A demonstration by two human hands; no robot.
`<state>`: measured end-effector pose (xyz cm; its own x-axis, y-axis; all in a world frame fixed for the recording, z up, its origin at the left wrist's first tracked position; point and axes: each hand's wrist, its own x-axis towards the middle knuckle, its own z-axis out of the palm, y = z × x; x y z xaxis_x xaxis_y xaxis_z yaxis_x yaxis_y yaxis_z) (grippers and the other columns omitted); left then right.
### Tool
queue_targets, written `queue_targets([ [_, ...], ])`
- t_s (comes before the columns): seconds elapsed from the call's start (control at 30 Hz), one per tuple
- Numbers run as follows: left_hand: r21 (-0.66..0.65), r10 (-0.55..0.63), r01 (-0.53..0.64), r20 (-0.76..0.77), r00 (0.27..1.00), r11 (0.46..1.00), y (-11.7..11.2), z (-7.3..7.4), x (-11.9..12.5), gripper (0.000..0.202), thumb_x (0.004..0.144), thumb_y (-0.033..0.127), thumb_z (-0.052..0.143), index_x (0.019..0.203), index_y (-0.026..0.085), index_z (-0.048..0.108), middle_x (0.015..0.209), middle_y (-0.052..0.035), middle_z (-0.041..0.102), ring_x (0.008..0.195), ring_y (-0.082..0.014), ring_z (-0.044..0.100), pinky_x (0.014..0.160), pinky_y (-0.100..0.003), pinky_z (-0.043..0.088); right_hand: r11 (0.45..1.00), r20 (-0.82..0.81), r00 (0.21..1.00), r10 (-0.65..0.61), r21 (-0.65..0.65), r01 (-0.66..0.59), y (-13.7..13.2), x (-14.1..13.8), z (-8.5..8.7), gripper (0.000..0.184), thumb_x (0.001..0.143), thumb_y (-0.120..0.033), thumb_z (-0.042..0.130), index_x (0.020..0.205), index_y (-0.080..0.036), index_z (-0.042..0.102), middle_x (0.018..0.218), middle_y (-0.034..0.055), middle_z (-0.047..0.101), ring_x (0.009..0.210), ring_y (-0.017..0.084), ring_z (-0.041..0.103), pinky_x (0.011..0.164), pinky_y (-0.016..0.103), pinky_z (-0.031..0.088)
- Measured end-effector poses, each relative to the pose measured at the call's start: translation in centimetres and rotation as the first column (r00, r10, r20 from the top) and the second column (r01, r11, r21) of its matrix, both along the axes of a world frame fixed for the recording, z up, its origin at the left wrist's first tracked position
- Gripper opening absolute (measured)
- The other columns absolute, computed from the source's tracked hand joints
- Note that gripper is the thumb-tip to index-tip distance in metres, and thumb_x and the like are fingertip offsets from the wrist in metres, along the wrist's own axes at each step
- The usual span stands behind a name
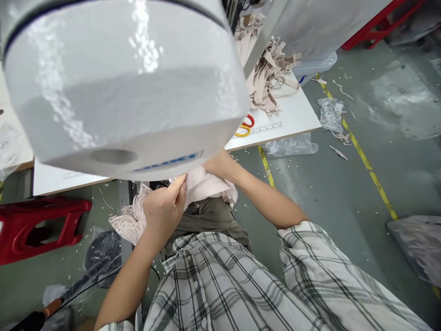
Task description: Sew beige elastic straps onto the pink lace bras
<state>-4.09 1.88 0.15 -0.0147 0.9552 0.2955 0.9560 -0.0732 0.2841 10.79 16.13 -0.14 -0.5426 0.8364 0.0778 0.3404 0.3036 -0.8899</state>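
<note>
Pink cloth (203, 186) in L hand (164, 202), past tbl edge (292, 134)

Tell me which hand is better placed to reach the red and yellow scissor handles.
Right, probably: the right hand is nearer the scissor handles, on that side of the white table, though the machine head hides its fingers. The left hand is farther off, pinching pale fabric.
</note>
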Motion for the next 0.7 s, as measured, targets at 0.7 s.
queue_targets([
  [0.7,0.004,0.087,-0.093,0.291,0.953,0.996,-1.0,-0.7,-1.2,0.034,0.099,0.034,0.047,0.103,0.021,0.078,0.092,-0.0012,0.08,0.076,-0.0166,0.072,0.067,-0.024,0.048,0.995,0.127,0.991,-0.053,0.09,0.041,-1.1,-0.6,-2.0,0.016,0.084,-0.034,0.055,0.089,-0.023,0.066,0.085,0.0057,0.072,0.091,0.026,0.065,0.086,0.04,0.055],
])
